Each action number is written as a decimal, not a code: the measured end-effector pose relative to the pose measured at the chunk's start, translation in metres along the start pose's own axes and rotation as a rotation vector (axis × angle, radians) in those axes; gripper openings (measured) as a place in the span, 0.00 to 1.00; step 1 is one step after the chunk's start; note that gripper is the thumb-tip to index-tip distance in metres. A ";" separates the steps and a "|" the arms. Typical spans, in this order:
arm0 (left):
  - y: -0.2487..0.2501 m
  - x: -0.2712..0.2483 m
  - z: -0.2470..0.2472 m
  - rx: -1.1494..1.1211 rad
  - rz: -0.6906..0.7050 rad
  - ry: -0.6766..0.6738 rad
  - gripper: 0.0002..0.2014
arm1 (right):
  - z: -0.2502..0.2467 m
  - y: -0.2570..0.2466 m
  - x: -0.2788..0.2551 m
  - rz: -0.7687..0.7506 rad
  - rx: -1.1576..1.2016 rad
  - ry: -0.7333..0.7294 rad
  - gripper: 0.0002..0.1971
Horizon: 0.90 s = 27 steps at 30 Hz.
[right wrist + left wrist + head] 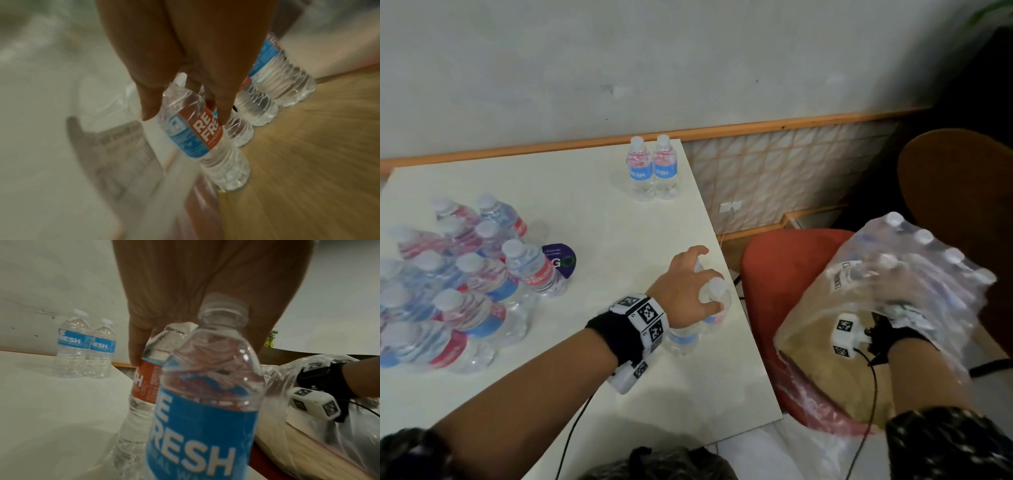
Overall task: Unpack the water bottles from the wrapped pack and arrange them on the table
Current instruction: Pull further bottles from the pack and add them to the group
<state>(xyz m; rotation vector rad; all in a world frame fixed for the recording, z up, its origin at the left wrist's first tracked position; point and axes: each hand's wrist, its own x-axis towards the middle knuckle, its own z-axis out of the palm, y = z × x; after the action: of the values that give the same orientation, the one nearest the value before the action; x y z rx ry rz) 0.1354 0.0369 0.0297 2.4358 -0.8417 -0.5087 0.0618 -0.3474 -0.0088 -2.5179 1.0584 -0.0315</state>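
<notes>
My left hand [695, 284] grips two water bottles [714, 291] by their necks, upright near the right edge of the white table [619, 222]. In the left wrist view one held bottle has a blue label [205, 410], the other a red one [146, 382]. The torn plastic-wrapped pack [808, 325] lies on a red chair. My right hand [893, 277] is inside it, blurred behind the wrap. In the right wrist view its fingers [222, 113] and thumb close round the neck of a red-and-blue-labelled bottle [195, 138]. Several more bottles [277, 78] stand behind it on the pack's cardboard base.
Two bottles [652, 168] stand side by side at the table's far right corner. Several bottles [465, 274] crowd the table's left side, next to a purple round label [561, 262]. The red chair [774, 274] sits right of the table, with a brown chair back [962, 188] beyond.
</notes>
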 end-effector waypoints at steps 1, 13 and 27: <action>-0.001 0.000 0.000 0.004 0.005 0.002 0.22 | 0.001 0.001 -0.025 0.040 0.044 -0.076 0.23; 0.004 -0.001 -0.006 0.063 -0.001 -0.044 0.19 | 0.018 -0.063 -0.208 -0.069 0.735 -0.042 0.10; 0.000 -0.009 -0.010 0.023 -0.001 -0.075 0.22 | 0.084 -0.137 -0.253 -0.274 0.731 -0.312 0.41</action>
<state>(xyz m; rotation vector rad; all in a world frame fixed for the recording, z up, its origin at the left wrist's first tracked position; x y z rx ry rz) 0.1338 0.0458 0.0395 2.4517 -0.8822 -0.5972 -0.0106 -0.0572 -0.0003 -1.8931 0.4505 -0.0829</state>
